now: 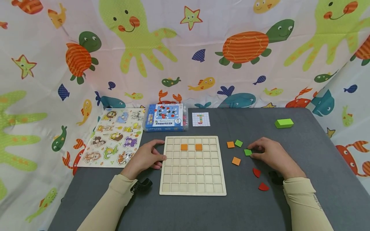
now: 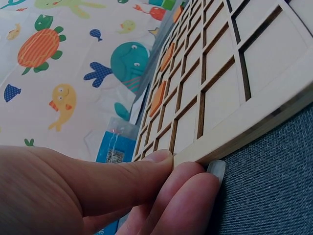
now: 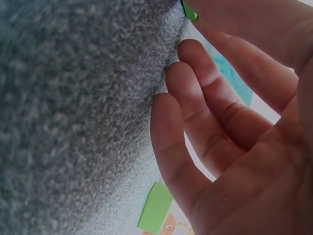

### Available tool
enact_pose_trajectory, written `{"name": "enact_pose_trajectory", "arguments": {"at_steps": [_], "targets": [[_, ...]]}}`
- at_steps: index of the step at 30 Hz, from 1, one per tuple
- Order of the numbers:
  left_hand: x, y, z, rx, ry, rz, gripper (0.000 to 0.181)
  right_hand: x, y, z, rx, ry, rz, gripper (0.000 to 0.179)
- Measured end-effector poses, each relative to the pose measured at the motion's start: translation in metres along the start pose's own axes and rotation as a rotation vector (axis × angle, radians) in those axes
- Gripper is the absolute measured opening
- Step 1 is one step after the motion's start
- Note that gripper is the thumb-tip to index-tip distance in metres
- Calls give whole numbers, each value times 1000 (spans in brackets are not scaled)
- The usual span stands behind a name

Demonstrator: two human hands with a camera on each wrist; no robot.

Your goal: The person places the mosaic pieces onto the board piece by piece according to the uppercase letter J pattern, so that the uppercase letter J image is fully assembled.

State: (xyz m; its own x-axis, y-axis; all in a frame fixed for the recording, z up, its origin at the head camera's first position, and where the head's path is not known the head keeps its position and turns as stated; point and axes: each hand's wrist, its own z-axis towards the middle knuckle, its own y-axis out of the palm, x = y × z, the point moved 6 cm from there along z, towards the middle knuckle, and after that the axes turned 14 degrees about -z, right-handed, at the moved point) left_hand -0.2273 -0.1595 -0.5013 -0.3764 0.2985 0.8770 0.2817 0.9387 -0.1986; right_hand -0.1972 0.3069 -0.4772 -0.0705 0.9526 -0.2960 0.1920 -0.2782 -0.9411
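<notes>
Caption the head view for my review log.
The left hand grips a pale wooden grid board bearing two orange square tiles; the right hand pinches a green square tile.

The left hand (image 1: 148, 155) pinches the left edge of the wooden grid board (image 1: 191, 162); two orange tiles (image 1: 184, 147) sit in its second row from the far side. To the board's right, the right hand (image 1: 268, 154) pinches a green tile (image 1: 247, 152) near two red pieces (image 1: 263, 186). Beyond the board lie a blue-labelled box (image 1: 166, 118) and a small patterned card (image 1: 201, 119).
</notes>
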Motion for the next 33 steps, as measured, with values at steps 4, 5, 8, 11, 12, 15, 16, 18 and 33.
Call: {"name": "enact_pose_trajectory", "arguments": {"at_steps": [4,5,8,11,12,15,16,18,33], "targets": [[-1,-1,0,-9,11,-1,70,-1,1,0,11,-7,-5,24],[-1,-1,0,-11,13,1,70,-2,1,0,14,-10,-8,24],[-2,-1,-1,-7,9,5,70,-7,0,0,25,-23,-13,24],[-2,-3,-1,5,4,18,71,-15,-1,2,38,-40,-12,25],[-2,-3,0,10,0,19,70,-19,-1,2,42,-46,-10,25],[-1,-3,1,2,4,19,71,-31,0,5,51,-65,-3,25],[-2,-3,1,0,1,12,71,-36,1,6,55,-71,-3,25],[-2,-2,2,-9,7,6,70,-46,3,10,55,-81,7,25],[-2,-1,2,-12,9,-20,70,-159,25,60,22,-209,34,21]]}}
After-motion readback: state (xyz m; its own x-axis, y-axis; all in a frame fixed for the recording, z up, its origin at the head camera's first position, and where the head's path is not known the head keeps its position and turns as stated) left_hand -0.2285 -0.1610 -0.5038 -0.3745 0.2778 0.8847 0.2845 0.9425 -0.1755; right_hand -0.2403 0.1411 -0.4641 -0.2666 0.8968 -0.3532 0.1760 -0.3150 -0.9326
